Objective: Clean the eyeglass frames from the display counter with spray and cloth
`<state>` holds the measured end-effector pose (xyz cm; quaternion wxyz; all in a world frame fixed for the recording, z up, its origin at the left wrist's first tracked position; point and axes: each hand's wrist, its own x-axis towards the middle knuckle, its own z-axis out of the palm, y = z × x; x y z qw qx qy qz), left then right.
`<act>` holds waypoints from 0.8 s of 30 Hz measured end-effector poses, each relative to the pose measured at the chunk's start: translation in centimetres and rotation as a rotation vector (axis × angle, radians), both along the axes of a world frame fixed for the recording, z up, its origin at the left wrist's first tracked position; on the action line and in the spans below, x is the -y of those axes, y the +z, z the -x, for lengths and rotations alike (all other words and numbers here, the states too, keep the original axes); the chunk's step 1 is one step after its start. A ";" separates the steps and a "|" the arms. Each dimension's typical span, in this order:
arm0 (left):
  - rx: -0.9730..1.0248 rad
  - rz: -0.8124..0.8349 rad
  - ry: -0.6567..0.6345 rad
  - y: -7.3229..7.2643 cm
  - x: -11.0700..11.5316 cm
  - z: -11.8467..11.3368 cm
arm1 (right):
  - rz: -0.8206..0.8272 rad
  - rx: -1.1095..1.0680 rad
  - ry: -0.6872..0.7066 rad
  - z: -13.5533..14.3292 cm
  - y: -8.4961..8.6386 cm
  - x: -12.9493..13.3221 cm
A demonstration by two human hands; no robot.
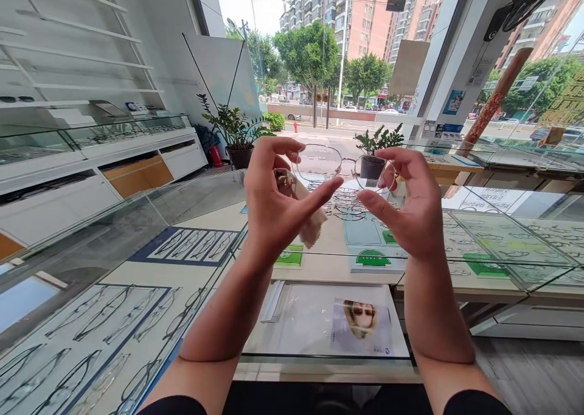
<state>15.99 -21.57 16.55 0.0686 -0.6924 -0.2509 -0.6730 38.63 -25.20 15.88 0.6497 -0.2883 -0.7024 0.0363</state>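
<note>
Gripping thin-rimmed glasses [348, 160] by the outer edges, holding one side in the fingers of the left hand [272, 201] and the other in those of the right hand [414, 207], stretching both thumbs inward near the lower rims, clasping a beige cloth [311, 227] behind the left thumb, above a glass counter [301, 330].

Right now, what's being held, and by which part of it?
Glasses: the left grip and right grip each hold one outer side. The left also holds a cloth, its lower end hanging free.
</note>
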 end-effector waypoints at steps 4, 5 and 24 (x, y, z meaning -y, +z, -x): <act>-0.074 0.078 -0.117 0.5 0.3 1.2 | -0.007 0.057 -0.009 -0.4 0.4 0.6; -0.093 0.091 -0.142 0.7 0.4 1.5 | -0.008 0.070 -0.013 -0.5 0.5 0.8; -0.160 0.080 -0.205 1.6 1.2 2.8 | -0.001 0.056 0.006 -2.4 0.4 0.9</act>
